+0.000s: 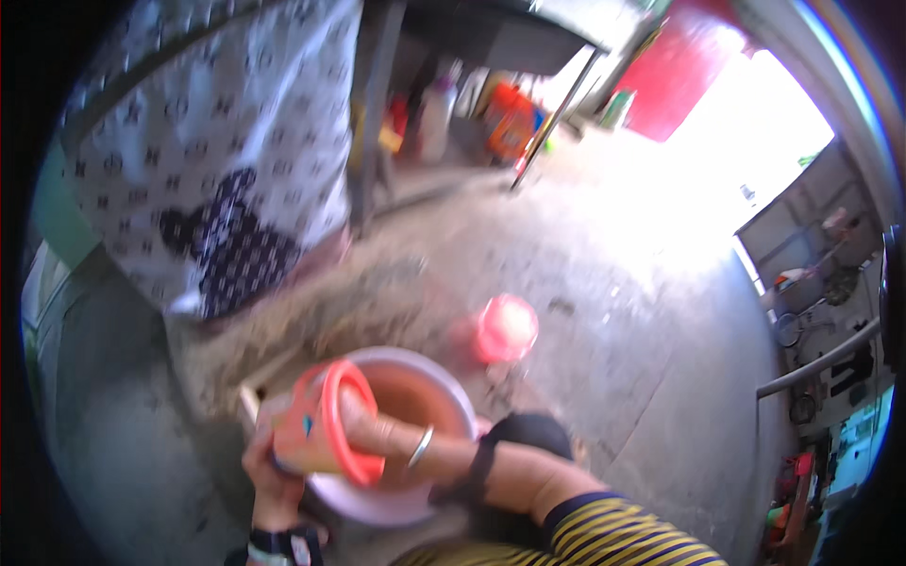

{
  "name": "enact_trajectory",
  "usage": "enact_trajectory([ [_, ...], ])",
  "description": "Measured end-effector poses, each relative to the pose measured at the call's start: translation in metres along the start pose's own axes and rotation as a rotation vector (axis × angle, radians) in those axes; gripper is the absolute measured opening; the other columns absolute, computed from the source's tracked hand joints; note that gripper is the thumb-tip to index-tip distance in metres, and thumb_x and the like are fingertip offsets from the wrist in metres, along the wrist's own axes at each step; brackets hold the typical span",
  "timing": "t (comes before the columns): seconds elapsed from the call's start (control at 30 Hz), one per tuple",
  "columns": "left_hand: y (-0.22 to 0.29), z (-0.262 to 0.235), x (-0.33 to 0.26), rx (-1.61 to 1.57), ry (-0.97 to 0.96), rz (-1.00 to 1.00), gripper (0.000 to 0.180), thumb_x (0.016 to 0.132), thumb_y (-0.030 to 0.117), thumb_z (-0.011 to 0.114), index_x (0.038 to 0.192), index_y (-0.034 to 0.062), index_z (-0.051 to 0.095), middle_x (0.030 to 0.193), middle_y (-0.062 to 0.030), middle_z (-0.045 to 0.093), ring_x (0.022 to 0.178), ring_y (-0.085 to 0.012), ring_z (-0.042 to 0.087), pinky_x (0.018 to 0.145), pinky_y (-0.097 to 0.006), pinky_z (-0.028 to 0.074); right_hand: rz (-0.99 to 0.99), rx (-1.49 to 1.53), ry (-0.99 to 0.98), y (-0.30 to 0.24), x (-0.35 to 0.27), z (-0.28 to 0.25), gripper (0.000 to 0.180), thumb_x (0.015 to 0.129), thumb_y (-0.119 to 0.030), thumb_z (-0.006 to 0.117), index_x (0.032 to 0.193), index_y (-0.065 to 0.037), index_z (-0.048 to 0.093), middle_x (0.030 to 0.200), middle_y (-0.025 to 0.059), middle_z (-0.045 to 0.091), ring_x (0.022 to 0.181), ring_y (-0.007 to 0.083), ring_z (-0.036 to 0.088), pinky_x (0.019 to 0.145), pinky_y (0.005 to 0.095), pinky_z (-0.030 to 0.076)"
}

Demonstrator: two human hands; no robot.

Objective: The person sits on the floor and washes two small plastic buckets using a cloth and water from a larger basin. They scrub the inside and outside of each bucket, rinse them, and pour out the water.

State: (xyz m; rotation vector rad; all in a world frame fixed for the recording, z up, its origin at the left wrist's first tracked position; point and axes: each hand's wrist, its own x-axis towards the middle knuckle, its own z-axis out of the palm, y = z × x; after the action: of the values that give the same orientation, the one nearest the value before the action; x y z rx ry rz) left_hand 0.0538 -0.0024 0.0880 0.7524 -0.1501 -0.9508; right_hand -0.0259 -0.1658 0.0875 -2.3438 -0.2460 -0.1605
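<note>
My left hand (269, 476) is wrapped round the base of an orange plastic tub (311, 424) with a coral rim. The tub is tipped on its side, its mouth facing right. My right hand (373, 432) reaches into that mouth; its fingers are hidden inside. Below the tub sits a wide, pale lilac basin (458, 396) on the floor. Something brownish shows in the basin, too blurred to name.
A pink rounded thing (508, 328), perhaps a small bowl, lies on the concrete floor (651, 368) beyond the basin. A patterned cloth (255, 141) hangs at the left. A dark table (500, 38) stands behind, with bottles and an orange package (511, 121) beneath. Bright light enters through a doorway (755, 132).
</note>
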Motion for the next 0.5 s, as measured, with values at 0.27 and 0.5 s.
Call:
enact_trajectory([
  [0.27, 0.002, 0.004, 0.004, -0.058, -0.12, 0.01, 0.055, 0.091, 0.043, 0.061, 0.127, 0.0025, 0.06, 0.128, -0.0146, 0.064, 0.123, -0.0292, 0.061, 0.109, -0.044, 0.047, -0.014, -0.011, -0.021, -0.01, 0.0, 0.001, 0.034, 0.086, -0.025, 0.064, 0.117, -0.011, 0.064, 0.119, 0.0127, 0.066, 0.114, 0.0311, 0.062, 0.095, 0.0407, 0.053],
  [0.5, 0.005, 0.0, -0.001, -0.093, -0.069, 0.005, 0.06, 0.089, 0.04, 0.062, 0.131, -0.0014, 0.056, 0.128, -0.018, 0.064, 0.121, -0.0296, 0.061, 0.108, -0.043, 0.047, -0.029, -0.018, -0.019, -0.013, -0.002, 0.003, 0.036, 0.084, -0.024, 0.065, 0.117, -0.009, 0.064, 0.119, 0.0142, 0.066, 0.114, 0.0324, 0.062, 0.096, 0.0416, 0.053],
])
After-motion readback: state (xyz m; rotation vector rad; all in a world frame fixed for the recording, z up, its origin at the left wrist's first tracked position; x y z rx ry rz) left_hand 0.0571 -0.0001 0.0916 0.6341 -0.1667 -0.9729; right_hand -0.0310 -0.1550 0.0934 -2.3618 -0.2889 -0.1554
